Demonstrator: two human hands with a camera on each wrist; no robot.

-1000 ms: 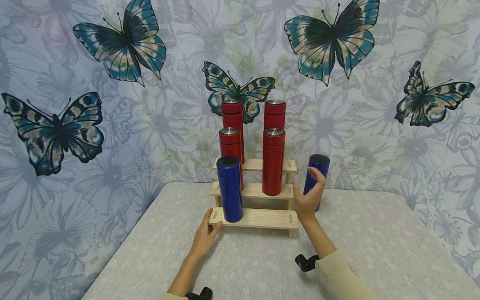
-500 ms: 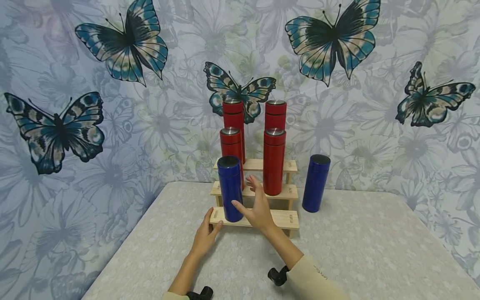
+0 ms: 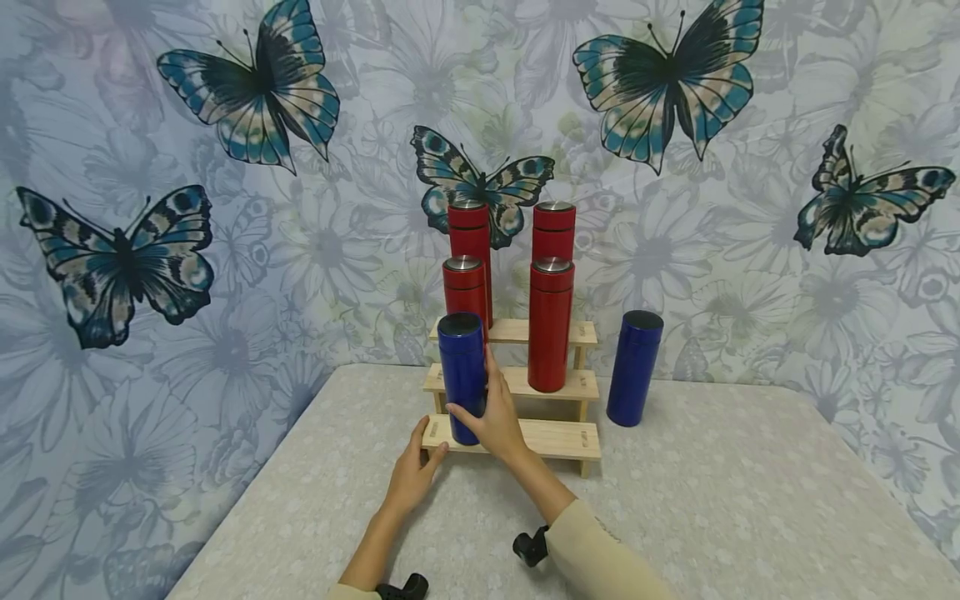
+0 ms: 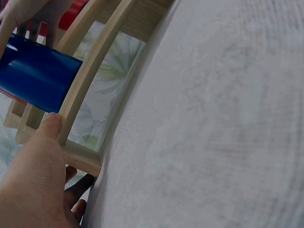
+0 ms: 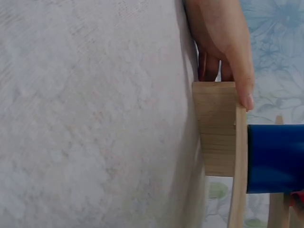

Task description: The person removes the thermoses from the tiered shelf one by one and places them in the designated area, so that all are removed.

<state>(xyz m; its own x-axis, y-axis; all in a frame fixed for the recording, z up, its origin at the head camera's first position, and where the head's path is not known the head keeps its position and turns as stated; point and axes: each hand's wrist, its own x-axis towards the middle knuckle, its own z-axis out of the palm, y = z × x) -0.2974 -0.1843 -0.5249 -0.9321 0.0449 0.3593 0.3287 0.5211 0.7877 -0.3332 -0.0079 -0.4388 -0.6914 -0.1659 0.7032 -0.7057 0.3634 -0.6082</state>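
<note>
My left hand (image 3: 411, 471) holds the left end of a wooden three-step display stand (image 3: 555, 435), its thumb at the front edge of the lowest step and its fingers behind the end. On that step, toward the left, a blue thermos bottle (image 3: 461, 367) with a dark lid stands upright. My right hand (image 3: 498, 421) is around the right side of this bottle, thumb across its front and fingers along its far side. The left wrist view shows the same blue bottle (image 4: 38, 73) under the right hand's fingers; the right wrist view shows its lower part (image 5: 275, 159).
Two red thermos bottles stand on the middle step, the right one (image 3: 551, 333) in full view. Two more are on the top step, including one at right (image 3: 555, 229). Another blue bottle (image 3: 635, 367) stands on the cloth-covered table (image 3: 712, 500), right of the stand. Butterfly-patterned wall covering (image 3: 675, 275) rises behind.
My right hand has left the blue bottle on the table at right, moved left across the stand and come around the blue bottle on the lowest step. The left hand has stayed put.
</note>
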